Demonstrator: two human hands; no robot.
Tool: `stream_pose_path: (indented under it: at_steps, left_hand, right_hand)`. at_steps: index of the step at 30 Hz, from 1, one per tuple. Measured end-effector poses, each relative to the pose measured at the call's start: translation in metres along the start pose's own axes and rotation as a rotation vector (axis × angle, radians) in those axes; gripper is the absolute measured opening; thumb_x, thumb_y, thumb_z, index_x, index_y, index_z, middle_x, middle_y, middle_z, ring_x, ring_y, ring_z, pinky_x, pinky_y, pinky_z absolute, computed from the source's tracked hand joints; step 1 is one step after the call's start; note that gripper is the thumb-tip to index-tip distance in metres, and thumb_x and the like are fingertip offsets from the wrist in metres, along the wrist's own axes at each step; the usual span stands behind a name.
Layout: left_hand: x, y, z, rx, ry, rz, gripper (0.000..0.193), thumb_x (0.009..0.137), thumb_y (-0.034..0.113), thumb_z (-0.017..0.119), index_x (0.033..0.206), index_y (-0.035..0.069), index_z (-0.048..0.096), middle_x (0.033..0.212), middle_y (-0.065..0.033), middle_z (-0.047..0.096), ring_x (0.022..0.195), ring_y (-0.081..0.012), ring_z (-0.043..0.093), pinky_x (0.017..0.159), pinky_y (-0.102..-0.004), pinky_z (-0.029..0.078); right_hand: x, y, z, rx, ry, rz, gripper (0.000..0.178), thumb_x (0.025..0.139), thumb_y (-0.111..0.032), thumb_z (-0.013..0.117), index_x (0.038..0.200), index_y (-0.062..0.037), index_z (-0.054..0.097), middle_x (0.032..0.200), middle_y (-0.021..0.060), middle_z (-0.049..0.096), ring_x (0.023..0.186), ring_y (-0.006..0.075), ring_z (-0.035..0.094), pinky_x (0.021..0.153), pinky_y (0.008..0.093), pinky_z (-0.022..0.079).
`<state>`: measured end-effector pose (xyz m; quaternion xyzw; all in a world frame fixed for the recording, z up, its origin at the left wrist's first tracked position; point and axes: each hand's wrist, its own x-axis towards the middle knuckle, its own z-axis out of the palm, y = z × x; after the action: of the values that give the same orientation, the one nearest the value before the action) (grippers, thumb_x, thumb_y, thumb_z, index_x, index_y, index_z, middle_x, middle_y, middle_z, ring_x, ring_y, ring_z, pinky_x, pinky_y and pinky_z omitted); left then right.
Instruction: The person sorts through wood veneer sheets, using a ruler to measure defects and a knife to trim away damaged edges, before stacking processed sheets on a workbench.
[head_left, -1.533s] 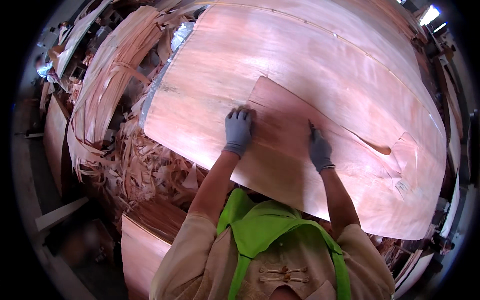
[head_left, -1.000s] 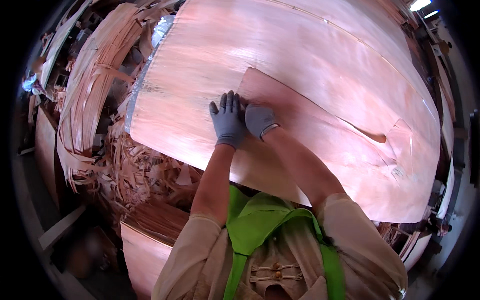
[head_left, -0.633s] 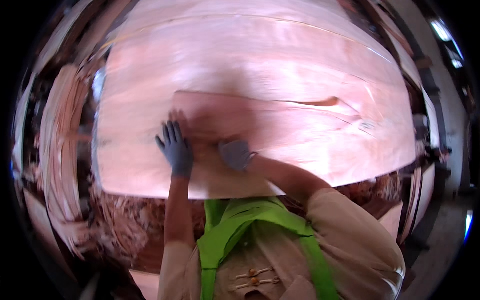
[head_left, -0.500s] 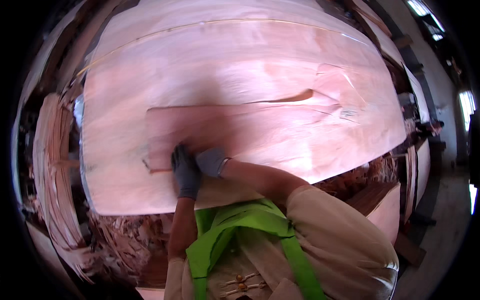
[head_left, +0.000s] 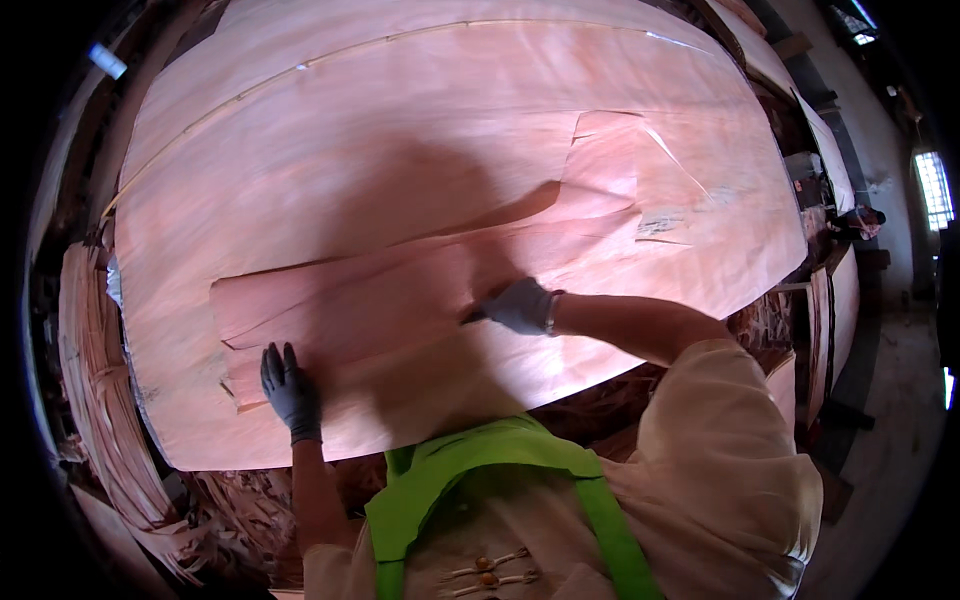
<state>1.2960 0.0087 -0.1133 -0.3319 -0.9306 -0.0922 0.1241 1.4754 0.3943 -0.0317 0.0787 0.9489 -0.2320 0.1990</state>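
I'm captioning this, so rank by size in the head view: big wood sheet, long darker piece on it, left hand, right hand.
1. Big wood sheet
2. Long darker piece
3. Left hand and right hand: too alike to rank

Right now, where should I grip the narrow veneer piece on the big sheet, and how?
Probably by the far long edge of the narrow veneer piece, toward its right end, coming from the far side: the edge seems to bow up there, while most lies nearly flat on the big sheet.
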Motion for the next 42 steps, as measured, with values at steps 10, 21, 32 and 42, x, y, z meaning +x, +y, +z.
stream_pose_path:
  at_steps: [10,21,32,42]
  left_hand:
    - [0.004,0.003,0.003,0.076,-0.092,-0.020,0.043,0.087,0.010,0.040,0.129,0.010,0.046,0.137,-0.0163,0.040,0.126,-0.0349,0.037,0.103,-0.0463,0.028]
    - [0.012,0.007,-0.002,0.024,-0.040,0.000,0.046,0.084,0.005,0.042,0.128,0.012,0.048,0.132,-0.0172,0.044,0.122,-0.0366,0.040,0.101,-0.0466,0.032]
    - [0.009,0.009,-0.006,0.053,-0.020,0.015,0.050,0.080,0.002,0.046,0.129,0.014,0.046,0.132,-0.0177,0.044,0.121,-0.0366,0.041,0.100,-0.0470,0.033]
    - [0.004,0.005,-0.004,0.030,0.001,0.018,0.046,0.082,0.007,0.047,0.127,0.013,0.048,0.131,-0.0186,0.045,0.120,-0.0381,0.041,0.099,-0.0481,0.033]
  right_hand:
    - [-0.050,0.223,-0.053,-0.058,-0.112,-0.049,0.019,0.086,-0.028,0.057,0.102,-0.0316,0.067,0.080,-0.0030,0.059,0.073,0.0109,0.054,0.058,0.0271,0.043]
    - [-0.082,0.292,-0.124,-0.327,-0.050,0.237,0.015,0.084,-0.017,0.050,0.078,-0.0091,0.062,0.075,0.0100,0.064,0.069,0.0260,0.063,0.057,0.0339,0.049]
    - [-0.054,0.179,-0.075,-0.332,0.374,0.112,0.057,0.075,-0.018,0.064,0.128,-0.0116,0.042,0.067,0.0118,0.060,0.058,0.0302,0.060,0.051,0.0413,0.045]
    - [0.044,0.196,-0.049,-0.517,0.530,0.044,0.036,0.082,-0.020,0.053,0.118,-0.0228,0.053,0.067,0.0068,0.061,0.053,0.0282,0.058,0.047,0.0392,0.045]
